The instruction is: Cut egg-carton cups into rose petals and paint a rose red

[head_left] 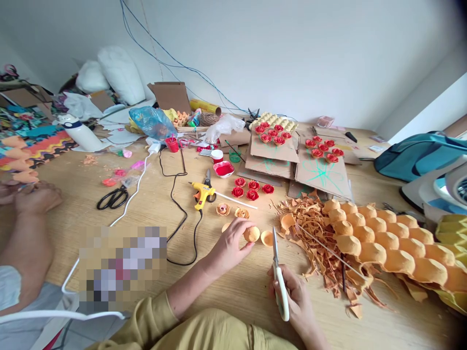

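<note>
Your left hand (pixel 233 244)'s pinching a cup (pixel 251 234) between thumb and fingers, probably keeping most of it clear, while your right hand (pixel 296 294)'s gripping scissors (pixel 278 281), scraps (pixel 314 231) lying beyond.

Desk (pixel 153 199) with three pairs of scissors (pixel 281 294), one yellow glue gun (pixel 203 193), four loose egg-carton cups (pixel 266 238), two unpainted carton roses (pixel 223 209), five red roses (pixel 251 195) off the cardboard (pixel 321 175), one turquoise bag (pixel 412 158).

Green strokes (pixel 321 174) on cardboard (pixel 310 182), no legible words, labels, brands, numbers or signs
</note>
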Available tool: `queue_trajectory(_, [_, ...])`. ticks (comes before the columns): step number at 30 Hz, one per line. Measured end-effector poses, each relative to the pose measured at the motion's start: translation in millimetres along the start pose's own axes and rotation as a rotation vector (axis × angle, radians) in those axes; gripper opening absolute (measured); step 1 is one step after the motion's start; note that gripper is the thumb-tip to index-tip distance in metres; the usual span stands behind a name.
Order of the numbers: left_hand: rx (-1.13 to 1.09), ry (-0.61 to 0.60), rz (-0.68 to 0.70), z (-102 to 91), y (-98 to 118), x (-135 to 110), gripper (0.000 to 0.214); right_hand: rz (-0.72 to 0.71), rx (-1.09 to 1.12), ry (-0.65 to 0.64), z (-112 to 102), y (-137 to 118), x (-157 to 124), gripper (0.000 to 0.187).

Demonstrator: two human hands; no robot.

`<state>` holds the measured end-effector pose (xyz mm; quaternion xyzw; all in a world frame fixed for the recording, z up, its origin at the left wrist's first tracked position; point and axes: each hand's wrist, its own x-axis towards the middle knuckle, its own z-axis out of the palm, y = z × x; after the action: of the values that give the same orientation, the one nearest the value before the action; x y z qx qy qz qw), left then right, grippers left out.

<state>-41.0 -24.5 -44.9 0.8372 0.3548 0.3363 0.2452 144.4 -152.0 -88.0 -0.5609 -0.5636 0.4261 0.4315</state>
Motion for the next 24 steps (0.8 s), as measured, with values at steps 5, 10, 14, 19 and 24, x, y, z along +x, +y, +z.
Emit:
queue_trajectory(5, [-0.109, 0.012, -0.08, -9.4, 9.1, 1.5, 0.052, -0.004, -0.001, 0.0, 0.0, 3.6, 0.6, 0.03])
queue_trajectory(10, [-0.118, -0.025, -0.053, -19.9, 14.1, 3.5, 0.059, 0.017, -0.001, -0.012, 1.5, 4.8, 0.3, 0.03])
queue_trajectory(14, [-0.15, -0.041, -0.018, -25.0, 16.2, 4.3, 0.06, 0.012, -0.006, -0.019, 2.1, 4.5, 0.3, 0.031])
queue_trajectory(19, [-0.168, -0.041, -0.006, -29.5, 18.9, 5.1, 0.067, -0.005, -0.026, -0.045, 1.8, 3.5, 1.6, 0.033])
queue_trajectory(24, [-0.142, -0.04, -0.02, -32.9, 21.2, 6.4, 0.065, -0.005, -0.042, -0.048, 2.3, 1.9, 1.5, 0.036])
